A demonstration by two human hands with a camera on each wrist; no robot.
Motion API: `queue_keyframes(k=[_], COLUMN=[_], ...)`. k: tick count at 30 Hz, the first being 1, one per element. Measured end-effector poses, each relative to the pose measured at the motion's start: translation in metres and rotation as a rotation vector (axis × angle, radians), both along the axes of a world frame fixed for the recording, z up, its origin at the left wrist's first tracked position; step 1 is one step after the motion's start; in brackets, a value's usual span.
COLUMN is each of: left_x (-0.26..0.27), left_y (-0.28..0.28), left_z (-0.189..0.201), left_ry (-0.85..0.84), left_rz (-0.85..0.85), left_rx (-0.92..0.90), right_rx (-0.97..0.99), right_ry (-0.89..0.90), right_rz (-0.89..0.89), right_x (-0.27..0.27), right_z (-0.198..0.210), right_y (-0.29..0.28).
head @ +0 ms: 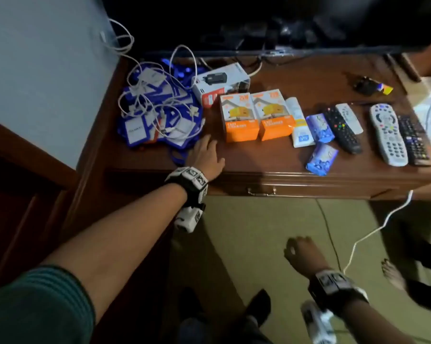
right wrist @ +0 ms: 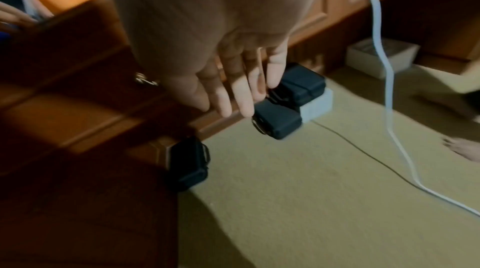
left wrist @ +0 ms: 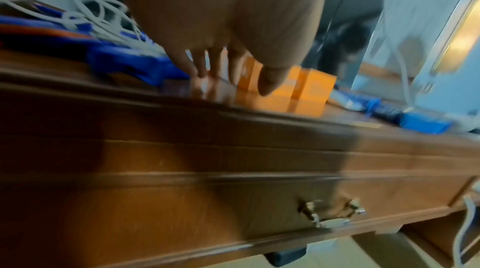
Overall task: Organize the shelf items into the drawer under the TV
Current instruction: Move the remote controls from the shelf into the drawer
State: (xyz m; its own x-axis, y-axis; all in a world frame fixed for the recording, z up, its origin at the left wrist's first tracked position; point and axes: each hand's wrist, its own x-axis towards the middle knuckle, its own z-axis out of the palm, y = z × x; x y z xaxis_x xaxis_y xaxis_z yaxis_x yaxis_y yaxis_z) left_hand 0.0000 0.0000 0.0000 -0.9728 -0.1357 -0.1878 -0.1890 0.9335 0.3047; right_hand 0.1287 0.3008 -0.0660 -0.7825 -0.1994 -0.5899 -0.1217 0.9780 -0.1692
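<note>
Nothing stowed yet, I judge: the drawer (head: 261,188) sits closed, 2 orange boxes (head: 256,115) untouched; my left hand (head: 205,155) flat, right hand (head: 300,252) relaxed, both empty.

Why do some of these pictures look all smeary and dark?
Head view: the cabinet top is lit and fairly sharp, so the orange boxes and remotes read clearly, but the TV and corners are dark. Left wrist view: smeared by motion blur, with a shadow across the drawer front and glare on the handle. Right wrist view: dim, with soft, blurred fingers.
</note>
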Motion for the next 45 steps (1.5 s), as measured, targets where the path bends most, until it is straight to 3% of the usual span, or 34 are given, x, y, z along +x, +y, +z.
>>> queue_keyframes(k=[5,13,17,22,29,36,40,42,45], left_x=[-0.028,-0.037,-0.038,-0.038,-0.036,-0.036,-0.036,-0.036,-0.036], left_y=[0.011,0.012,0.010,0.009,0.011,0.012,0.010,0.010,0.010], left_z=[-0.017,-0.039,-0.042,-0.041,-0.040,-0.044,-0.047,-0.048,-0.049], left_ry=[0.062,0.144,0.164,0.163,0.175,0.195,0.250,0.256,0.258], left_rz=[0.083,0.084,0.086,0.085,0.105,0.110,0.078,0.078,0.078], left_rx=[-0.074,-0.214,-0.241,-0.249,-0.210,-0.186,-0.173,-0.160,-0.166], right_rx=[-0.124,-0.144,-0.131,-0.250,-0.342,-0.320,-0.400,-0.478,-0.588], right_ry=[0.148,0.216,0.184,0.207,0.042,0.034,-0.031,0.099,0.606], right_rz=[0.087,0.096,0.104,-0.062,-0.132,-0.192,-0.354,-0.478,-0.418], right_x=[-0.061,-0.098,-0.092,-0.076,-0.085,-0.037,-0.017,-0.012,-0.014], right_z=[0.010,-0.019,-0.039,-0.046,-0.016,0.001,0.007,0.012,0.023], right_y=[-0.046,-0.077,-0.080,-0.086,-0.073,-0.067,-0.057,-0.057,-0.063])
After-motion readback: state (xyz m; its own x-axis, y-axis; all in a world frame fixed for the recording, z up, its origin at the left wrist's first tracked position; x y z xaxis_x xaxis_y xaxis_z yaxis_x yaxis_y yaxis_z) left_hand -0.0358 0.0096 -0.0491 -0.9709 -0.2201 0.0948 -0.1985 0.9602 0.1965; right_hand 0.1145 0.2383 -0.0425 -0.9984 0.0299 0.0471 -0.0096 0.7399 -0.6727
